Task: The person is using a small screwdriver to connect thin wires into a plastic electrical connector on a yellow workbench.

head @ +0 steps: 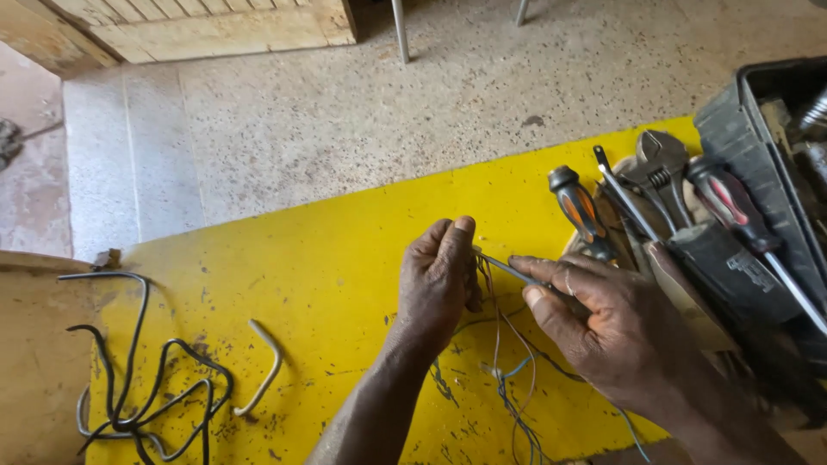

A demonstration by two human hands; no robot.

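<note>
Head view: looking down on a yellow board (327, 258) lying on a speckled stone floor (345, 112).
Left hand (439, 280): over the middle of the board, back of hand up, fingers curled shut, thumb and forefinger pinching the near ends of the thin wires (504, 362).
Right hand (603, 323): just right of the left hand, near the board's right edge, fingers closed around a slim grey tool (517, 274); tool tip pointing left, meeting the wires at the left thumb.
Thin wires: several fine strands, pale and blue-grey, hanging from the pinch between the two hands, trailing down onto the board toward its near edge.
Tool type: cannot tell; handle hidden in the right palm.
Black cable (142, 379): loose tangle at the board's left edge, near corner, well apart from both hands.
White cable piece (263, 366): short curved length, just right of the black tangle, lying flat.
Orange-and-black screwdriver (579, 211): at the board's right edge, beyond the right hand.
Adjustable wrench (662, 168): beside the screwdriver, far right corner.
Red-handled screwdriver (732, 207): resting against the black toolbox (732, 120).
Black toolbox: off the board's right edge, open.
Wooden door (207, 26): far left, top of frame.
</note>
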